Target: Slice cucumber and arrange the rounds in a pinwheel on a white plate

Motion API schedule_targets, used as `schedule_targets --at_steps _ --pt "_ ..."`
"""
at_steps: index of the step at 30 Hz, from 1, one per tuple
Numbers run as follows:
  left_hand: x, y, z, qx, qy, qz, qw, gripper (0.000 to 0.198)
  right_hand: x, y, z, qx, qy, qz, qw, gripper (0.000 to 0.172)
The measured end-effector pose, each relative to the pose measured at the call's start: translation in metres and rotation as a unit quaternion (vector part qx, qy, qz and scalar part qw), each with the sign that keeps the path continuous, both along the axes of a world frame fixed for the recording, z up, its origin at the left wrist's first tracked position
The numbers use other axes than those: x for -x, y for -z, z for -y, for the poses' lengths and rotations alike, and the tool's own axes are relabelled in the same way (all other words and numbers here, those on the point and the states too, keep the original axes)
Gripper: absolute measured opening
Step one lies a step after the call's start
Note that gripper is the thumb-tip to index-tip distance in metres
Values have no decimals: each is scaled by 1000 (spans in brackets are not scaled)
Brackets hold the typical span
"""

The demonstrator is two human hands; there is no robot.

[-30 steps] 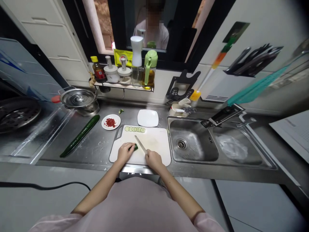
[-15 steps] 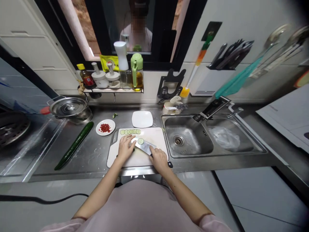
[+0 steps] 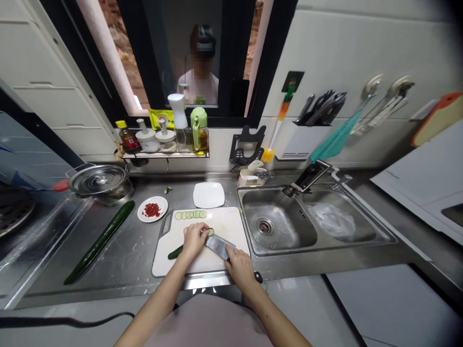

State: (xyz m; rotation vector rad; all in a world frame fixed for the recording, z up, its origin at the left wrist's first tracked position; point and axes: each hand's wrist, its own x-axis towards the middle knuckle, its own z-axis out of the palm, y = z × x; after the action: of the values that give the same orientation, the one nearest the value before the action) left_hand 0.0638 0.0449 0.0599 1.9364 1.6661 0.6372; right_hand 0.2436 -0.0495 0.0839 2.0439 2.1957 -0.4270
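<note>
My right hand (image 3: 240,266) is closed round the black handle of a kitchen knife (image 3: 219,246), its broad blade slanting up and left over the white cutting board (image 3: 229,225). Near the blade's tip, my left hand (image 3: 194,239) pinches a cucumber slice (image 3: 210,232) between thumb and fingers. A dark green piece of cucumber (image 3: 175,253) lies on the board, partly hidden behind my left wrist and hand. Along the board's far edge runs an overlapping row of pale cucumber slices (image 3: 190,215).
A whole cucumber (image 3: 101,241) lies left of the board. Behind it stand a plate of chopped red pieces (image 3: 152,209), a lidded steel pot (image 3: 103,185) and a white square plate (image 3: 209,194). To the right is a double sink (image 3: 249,241); a condiment rack (image 3: 164,154) hangs behind.
The cucumber slice that lay on the blade is now between my left fingers. My left hand has shifted toward the blade, uncovering the cucumber piece's end. The camera view has tilted up.
</note>
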Motion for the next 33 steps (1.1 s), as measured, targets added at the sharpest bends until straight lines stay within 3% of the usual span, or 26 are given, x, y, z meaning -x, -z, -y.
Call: schedule_targets --at_steps 6,10,20,27,33 --pt "2 19 -26 80 -186 87 976 18 -14 5 3 0 48 -17 999 48" --pt "2 23 -47 101 -240 82 962 22 -19 9 4 -4 69 -31 997 47" --pt "-13 27 -82 63 -197 -40 978 15 -27 13 6 -16 90 -51 995 45" --pt "-15 35 -87 28 -170 -92 981 15 -31 16 7 -22 104 -60 993 45" --pt "-19 32 -86 14 -152 -112 982 19 -28 19 6 -22 98 -70 993 45"
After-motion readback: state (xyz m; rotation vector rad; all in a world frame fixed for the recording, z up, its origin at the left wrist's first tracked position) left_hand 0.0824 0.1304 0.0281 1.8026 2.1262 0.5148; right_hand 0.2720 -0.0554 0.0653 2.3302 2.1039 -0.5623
